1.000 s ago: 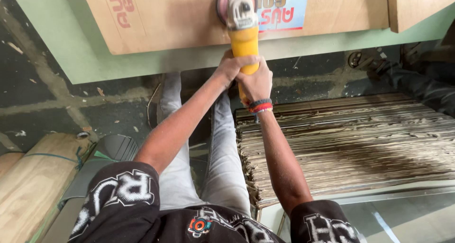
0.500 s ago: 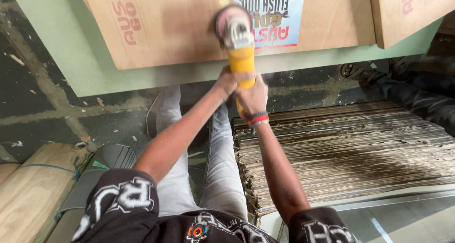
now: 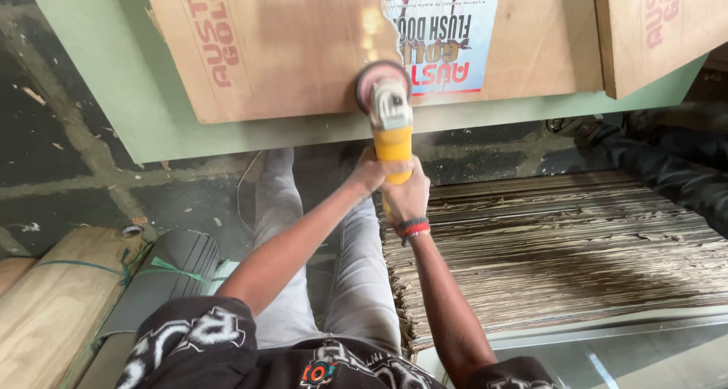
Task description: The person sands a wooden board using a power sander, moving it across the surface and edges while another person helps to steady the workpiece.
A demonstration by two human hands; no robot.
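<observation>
Both my hands grip a yellow angle grinder [image 3: 391,123] by its body. My left hand [image 3: 369,173] wraps the handle from the left, and my right hand [image 3: 406,196], with a red and black wristband, holds it from below. The grinder's round sanding disc [image 3: 375,80] presses on the lower edge of a brown plywood board [image 3: 288,48], beside a printed paper label [image 3: 444,32]. The board lies on a pale green panel [image 3: 114,93]. A lighter sanded patch shows on the wood above the disc.
A stack of thin veneer sheets [image 3: 561,245] lies on the right of my legs. Rolled sheets [image 3: 61,305] and a grey roll [image 3: 163,275] lie at lower left. A second plywood board [image 3: 660,25] sits at upper right. Dark cloth [image 3: 667,161] lies at right.
The grinder and both hands have shifted down to the board's lower edge. The view has tilted, bringing the board and label closer and lower in the picture.
</observation>
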